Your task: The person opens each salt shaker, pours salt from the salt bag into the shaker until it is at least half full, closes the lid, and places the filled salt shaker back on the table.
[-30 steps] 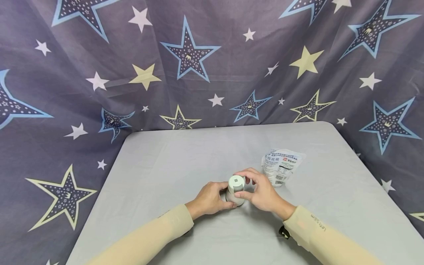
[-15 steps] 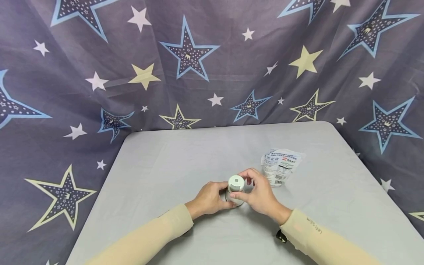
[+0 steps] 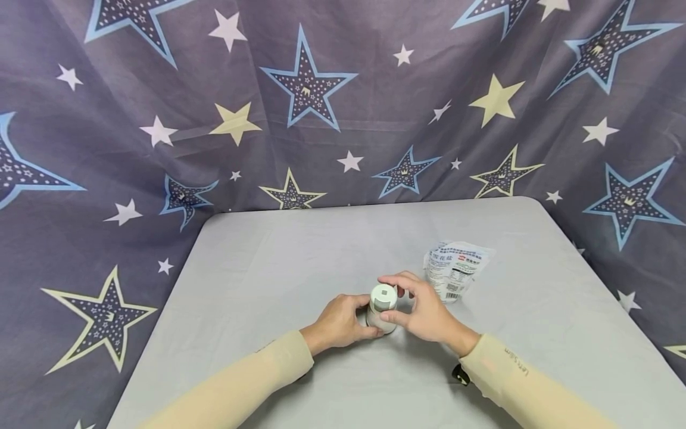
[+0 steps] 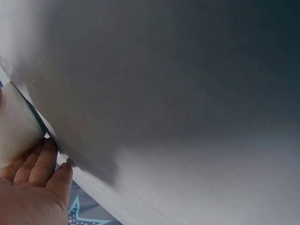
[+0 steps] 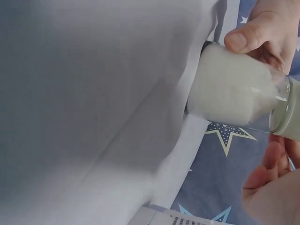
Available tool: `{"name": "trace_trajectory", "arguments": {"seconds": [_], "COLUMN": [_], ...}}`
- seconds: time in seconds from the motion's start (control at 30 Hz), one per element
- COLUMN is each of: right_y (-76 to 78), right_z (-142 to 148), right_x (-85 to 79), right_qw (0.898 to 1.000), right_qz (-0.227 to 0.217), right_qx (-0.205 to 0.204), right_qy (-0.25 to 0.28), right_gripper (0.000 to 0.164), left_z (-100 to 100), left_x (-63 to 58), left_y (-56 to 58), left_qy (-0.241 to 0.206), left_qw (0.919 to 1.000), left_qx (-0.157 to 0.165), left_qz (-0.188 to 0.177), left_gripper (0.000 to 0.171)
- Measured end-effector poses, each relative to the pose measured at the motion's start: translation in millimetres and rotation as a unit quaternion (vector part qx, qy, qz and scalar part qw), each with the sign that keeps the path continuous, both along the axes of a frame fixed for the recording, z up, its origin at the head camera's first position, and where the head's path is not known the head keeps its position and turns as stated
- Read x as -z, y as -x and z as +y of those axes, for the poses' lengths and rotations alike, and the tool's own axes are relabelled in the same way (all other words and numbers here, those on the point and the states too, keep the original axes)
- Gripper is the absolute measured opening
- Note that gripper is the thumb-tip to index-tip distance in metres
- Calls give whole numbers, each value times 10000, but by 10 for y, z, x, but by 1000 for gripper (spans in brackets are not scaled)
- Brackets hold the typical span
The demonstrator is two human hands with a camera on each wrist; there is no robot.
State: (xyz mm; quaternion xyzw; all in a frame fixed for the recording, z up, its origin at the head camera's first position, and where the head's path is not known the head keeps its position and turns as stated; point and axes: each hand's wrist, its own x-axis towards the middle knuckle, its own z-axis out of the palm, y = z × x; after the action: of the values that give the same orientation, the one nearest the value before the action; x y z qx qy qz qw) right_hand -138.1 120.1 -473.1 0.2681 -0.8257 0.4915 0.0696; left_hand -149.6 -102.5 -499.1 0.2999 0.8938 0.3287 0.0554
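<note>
A clear jar [image 3: 382,325] of white, grainy stuff stands upright on the table. It wears a pale green lid [image 3: 383,291] with a small grey square on top. My left hand [image 3: 339,322] grips the jar's body from the left, fingers behind and thumb in front. From the right, the thumb and fingers of my right hand [image 3: 424,311] hold the lid's rim. The right wrist view shows the jar [image 5: 229,86] sideways, filled nearly to its neck, with the lid [image 5: 291,112] seated on it. Only part of the jar [image 4: 18,126] appears in the left wrist view.
Behind my right hand stands a white and blue printed pouch [image 3: 458,268] with a barcode. The table [image 3: 278,256] has a pale grey cover and rounded far corners. A dark curtain [image 3: 321,149] with stars hangs along its back and sides.
My right hand and sleeve swung slightly left half a second ago, then came back right. The grey patch on the lid's side shifted with them. My left hand and the pouch have stayed put.
</note>
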Motion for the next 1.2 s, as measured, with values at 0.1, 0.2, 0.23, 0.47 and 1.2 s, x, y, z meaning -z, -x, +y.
{"name": "trace_trajectory", "arguments": {"seconds": [0.1, 0.2, 0.23, 0.47, 1.2], "right_y": [3, -6, -11, -44, -99], "right_z": [7, 1, -2, -40, 155], "right_x": [-3, 2, 9, 47, -27], "right_qw": [10000, 10000, 10000, 9992, 9891], "right_qz": [-23, -5, 42, 225, 1113], "right_qx": [-40, -1, 16, 167, 329], "right_qy": [-21, 21, 45, 272, -910], "right_gripper": [58, 54, 53, 49, 61], "left_z": [7, 8, 8, -7, -138], "left_x": [-17, -21, -21, -7, -23], "left_y": [-13, -22, -24, -23, -39], "left_qy": [25, 40, 47, 79, 509], "left_qw": [10000, 10000, 10000, 9999, 9986], "left_qx": [-14, -21, -25, -51, 53], "left_qz": [-1, 9, 19, 103, 143], "left_gripper": [51, 52, 52, 50, 85]}}
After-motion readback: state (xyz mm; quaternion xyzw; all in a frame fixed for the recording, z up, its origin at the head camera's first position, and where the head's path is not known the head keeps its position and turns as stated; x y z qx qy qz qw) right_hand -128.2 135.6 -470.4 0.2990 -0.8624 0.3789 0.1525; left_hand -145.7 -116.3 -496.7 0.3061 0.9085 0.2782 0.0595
